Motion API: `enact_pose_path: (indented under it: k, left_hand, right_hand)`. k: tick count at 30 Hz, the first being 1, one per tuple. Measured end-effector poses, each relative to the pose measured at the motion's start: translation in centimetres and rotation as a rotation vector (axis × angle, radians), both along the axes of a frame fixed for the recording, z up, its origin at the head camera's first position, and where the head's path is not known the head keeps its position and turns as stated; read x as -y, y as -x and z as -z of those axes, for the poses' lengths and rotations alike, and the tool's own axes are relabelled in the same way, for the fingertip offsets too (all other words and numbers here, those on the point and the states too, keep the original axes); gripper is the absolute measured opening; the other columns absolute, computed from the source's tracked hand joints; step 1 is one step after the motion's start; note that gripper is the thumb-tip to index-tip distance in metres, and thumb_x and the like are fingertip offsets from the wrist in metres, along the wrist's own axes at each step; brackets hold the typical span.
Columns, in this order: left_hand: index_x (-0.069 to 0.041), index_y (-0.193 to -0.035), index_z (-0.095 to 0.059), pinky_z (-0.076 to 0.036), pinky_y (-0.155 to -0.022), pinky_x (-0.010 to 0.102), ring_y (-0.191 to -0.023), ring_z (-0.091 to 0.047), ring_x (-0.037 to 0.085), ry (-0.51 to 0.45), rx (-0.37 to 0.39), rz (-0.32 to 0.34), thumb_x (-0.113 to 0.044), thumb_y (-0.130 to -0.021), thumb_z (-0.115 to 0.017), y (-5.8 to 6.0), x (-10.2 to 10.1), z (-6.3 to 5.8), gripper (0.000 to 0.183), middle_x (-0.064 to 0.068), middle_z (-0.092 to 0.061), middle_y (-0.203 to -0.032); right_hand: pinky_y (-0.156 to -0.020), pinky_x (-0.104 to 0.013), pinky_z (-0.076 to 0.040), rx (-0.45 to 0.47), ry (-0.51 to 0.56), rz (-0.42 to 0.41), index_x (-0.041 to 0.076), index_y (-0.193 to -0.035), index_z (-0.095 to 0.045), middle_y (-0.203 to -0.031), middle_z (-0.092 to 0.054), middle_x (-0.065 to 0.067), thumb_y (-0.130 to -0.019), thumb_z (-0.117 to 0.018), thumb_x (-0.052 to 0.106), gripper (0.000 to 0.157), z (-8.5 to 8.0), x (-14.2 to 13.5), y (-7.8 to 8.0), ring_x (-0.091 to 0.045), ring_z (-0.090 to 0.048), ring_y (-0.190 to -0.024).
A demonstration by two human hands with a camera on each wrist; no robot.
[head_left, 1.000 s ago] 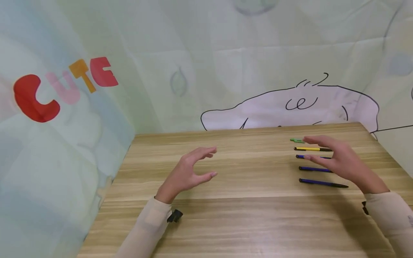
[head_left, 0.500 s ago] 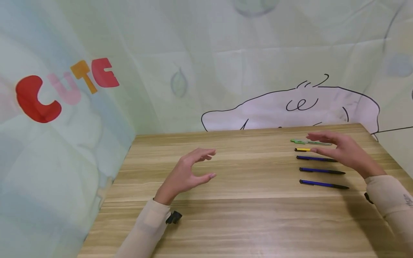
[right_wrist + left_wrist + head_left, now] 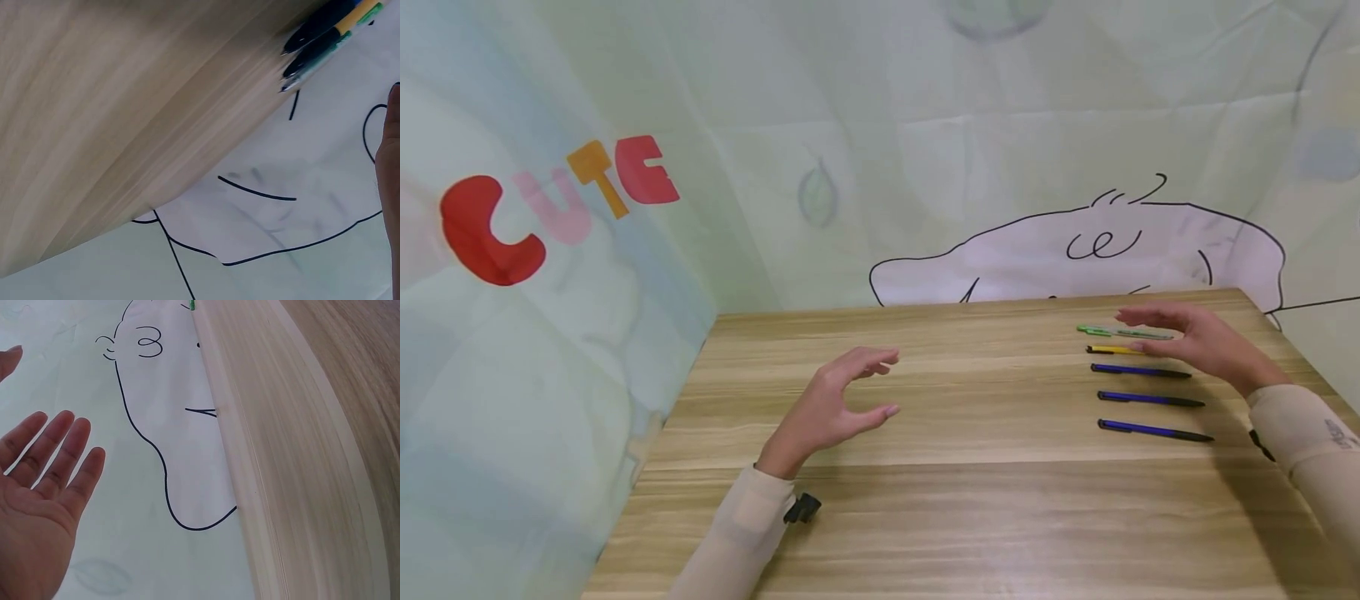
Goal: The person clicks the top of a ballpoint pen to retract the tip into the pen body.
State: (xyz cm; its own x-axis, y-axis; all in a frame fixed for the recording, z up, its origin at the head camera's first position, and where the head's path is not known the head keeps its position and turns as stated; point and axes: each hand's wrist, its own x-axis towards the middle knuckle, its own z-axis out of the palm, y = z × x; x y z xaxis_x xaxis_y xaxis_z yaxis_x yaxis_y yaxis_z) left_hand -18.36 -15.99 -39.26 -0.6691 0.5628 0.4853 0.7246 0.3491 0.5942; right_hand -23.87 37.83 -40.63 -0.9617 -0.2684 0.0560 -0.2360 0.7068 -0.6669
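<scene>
A column of pens lies on the right side of the wooden table. Farthest back is a clear pen with a green end [image 3: 1096, 331], then a yellow pen [image 3: 1103, 350] with black parts. Nearer are three blue and black pens, a back one [image 3: 1138, 370], a middle one [image 3: 1150, 399] and a front one [image 3: 1153, 431]. My right hand [image 3: 1210, 348] hovers over the two farthest pens, thumb and fingers apart, holding nothing; its thumb covers part of the yellow pen. My left hand [image 3: 823, 410], fingers spread in the left wrist view, is held above the table's left half, also holding nothing.
The wooden table [image 3: 970, 508] reaches back to a printed cloth backdrop [image 3: 925, 150]. A cloth side with "CUTE" letters [image 3: 497, 237] stands along the left. Small black wrist mounts show at the left sleeve [image 3: 737, 529] and right sleeve [image 3: 1296, 429].
My right hand has moved back, from over the yellow and blue pens to over the green-ended and yellow ones, uncovering the blue pens. The left hand stays nearly still.
</scene>
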Motion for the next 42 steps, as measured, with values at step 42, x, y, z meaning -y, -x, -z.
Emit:
enact_pose_path:
  k: [42]
  left_hand:
    - [-0.012, -0.141, -0.058, -0.055, -0.099, 0.046, -0.114, -0.063, 0.016, 0.006, 0.007, 0.004, -0.016, -0.085, -0.082, -0.3, 0.4, -0.3, 0.061, 0.001, -0.064, -0.133]
  right_hand:
    - [-0.082, -0.012, -0.049, 0.110, -0.069, -0.053, 0.013, -0.135, -0.066, -0.133, -0.067, -0.013, -0.097, -0.070, 0.031, 0.042, 3.0, -2.8, 4.9, 0.007, -0.059, -0.105]
